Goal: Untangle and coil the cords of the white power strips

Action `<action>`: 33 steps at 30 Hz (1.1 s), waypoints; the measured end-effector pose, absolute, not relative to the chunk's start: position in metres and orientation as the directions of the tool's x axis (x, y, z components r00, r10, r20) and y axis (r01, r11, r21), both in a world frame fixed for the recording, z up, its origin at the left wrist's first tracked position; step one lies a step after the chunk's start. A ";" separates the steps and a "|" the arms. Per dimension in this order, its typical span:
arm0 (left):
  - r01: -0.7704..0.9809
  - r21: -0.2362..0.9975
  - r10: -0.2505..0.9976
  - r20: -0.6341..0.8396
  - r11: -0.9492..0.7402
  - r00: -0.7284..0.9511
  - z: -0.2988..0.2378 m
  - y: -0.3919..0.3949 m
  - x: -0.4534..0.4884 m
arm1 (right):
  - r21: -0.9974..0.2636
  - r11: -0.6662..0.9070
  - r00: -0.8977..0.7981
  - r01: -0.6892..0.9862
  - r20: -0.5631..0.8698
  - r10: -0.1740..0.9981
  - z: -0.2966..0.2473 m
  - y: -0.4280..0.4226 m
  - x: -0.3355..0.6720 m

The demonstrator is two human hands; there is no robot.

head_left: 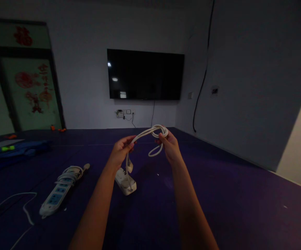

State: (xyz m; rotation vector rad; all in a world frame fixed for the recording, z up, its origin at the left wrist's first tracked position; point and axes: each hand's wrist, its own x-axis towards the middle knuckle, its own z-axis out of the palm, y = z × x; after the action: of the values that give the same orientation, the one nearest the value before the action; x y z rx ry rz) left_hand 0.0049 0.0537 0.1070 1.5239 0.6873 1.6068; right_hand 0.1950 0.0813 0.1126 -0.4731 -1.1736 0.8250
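Note:
A white power cord (pixel 146 131) stretches between my two hands in the head view. My left hand (pixel 119 151) pinches its doubled strands. At the other end, my right hand (pixel 170 146) is closed on the cord where it is wound into small loops, and one loop hangs below the fingers. From my left hand the cord drops to a white power strip (pixel 126 182) on the purple floor, partly hidden behind my left forearm. A pale plug (pixel 130 167) hangs just above that strip.
Left of my arm lies another power strip (pixel 56 196) with its cord wrapped round one end. A loose white cable (pixel 27 211) and blue fabric (pixel 31 148) are farther left. A television (pixel 146 74) hangs on the far wall; a black cable (pixel 201 86) runs down the right wall.

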 end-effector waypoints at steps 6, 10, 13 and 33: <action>-0.024 0.871 0.854 0.486 -0.490 0.187 0.103 0.053 0.004 | -0.717 0.665 0.196 -0.211 0.635 0.747 0.106 0.089 0.205; 0.031 0.872 0.854 0.472 -0.489 0.219 0.099 0.055 0.004 | -0.726 0.659 0.211 -0.199 0.625 0.752 0.105 0.090 0.205; 0.079 0.862 0.847 0.470 -0.501 0.249 0.097 0.056 0.004 | -0.740 0.651 0.202 -0.171 0.620 0.758 0.106 0.091 0.208; 0.021 0.782 0.777 0.614 -0.622 0.138 0.121 0.030 0.010 | -0.637 0.735 -0.079 -0.232 0.766 0.638 0.124 0.051 0.170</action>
State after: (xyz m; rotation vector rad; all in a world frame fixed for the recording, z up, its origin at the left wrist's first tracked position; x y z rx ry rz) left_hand 0.0098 0.0300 0.1215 1.7922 0.7680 1.5440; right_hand 0.1701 0.0515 0.1243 -0.3502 -1.4848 0.7447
